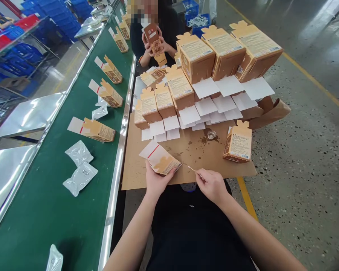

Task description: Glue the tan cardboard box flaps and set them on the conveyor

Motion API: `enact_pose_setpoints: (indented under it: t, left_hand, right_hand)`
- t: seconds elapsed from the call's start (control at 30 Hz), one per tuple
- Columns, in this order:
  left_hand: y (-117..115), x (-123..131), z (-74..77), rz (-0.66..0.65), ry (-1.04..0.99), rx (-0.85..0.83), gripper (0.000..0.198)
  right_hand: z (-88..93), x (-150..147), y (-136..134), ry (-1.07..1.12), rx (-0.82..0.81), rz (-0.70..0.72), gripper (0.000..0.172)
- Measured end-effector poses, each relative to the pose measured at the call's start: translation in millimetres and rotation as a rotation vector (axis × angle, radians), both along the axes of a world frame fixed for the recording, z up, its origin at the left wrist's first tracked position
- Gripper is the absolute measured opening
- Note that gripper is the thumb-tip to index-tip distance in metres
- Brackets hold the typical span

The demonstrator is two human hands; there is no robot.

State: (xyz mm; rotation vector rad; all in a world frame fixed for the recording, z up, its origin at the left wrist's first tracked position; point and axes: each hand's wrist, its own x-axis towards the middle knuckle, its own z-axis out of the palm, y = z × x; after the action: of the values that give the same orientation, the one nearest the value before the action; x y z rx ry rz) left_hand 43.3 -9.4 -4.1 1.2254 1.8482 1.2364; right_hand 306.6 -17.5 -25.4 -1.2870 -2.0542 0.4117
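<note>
Currently, your left hand [157,181] holds a flattened kraft carton [163,162] just above the near edge of a stained brown cardboard sheet [132,177], with a white tab bearing a red stripe projecting from the carton's far end. Your left thumb and fingers are closed on the carton's near edge. Your right hand [211,185] is just beside it, its fingers [200,174] pinched together on a thin wooden stick [191,169], whose tip is near the carton's corner but not touching it. Expect the carton to be light and fairly stiff, yet liable to crease at its folds; take hold along the side edges, keeping clear of the thin tab. Handle the stick lightly, as it appears slender and may snap. A small glass cup [211,134] stands on the sheet beyond your hands, among dark stains, with upright cartons [195,59] ranked behind it. To your left, clear sealed pouches [80,179] lie on a green conveyor belt [46,214].
</note>
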Motion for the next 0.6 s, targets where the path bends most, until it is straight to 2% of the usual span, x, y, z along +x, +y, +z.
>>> enact_pose_setpoints:
  t: [0.1,0.27,0.47,0.53,0.6]
  left_hand:
    - [-6.4,3.7,5.2,0.006,0.086,-0.015,0.084]
    - [-5.9,7.4,10.9,0.037,0.063,-0.047,0.080]
    - [0.6,12.8,3.6,0.009,-0.007,-0.036,0.076]
    - [3.2,8.0,-0.2,0.011,0.009,-0.027,0.077]
    - [4.3,-10.1,-0.9,0.071,0.047,-0.008,0.077]
  right_hand:
    - [5.0,9.6,-14.0,0.096,0.012,-0.053,0.031]
    - [11.0,13.7,-26.3,0.154,0.021,-0.094,0.031]
    - [12.7,3.9,-22.9,0.105,-0.099,-0.095,0.037]
    - [13.5,1.7,-18.2,0.145,-0.058,-0.073,0.037]
    - [14.6,4.0,-15.2,0.201,-0.013,-0.073,0.037]
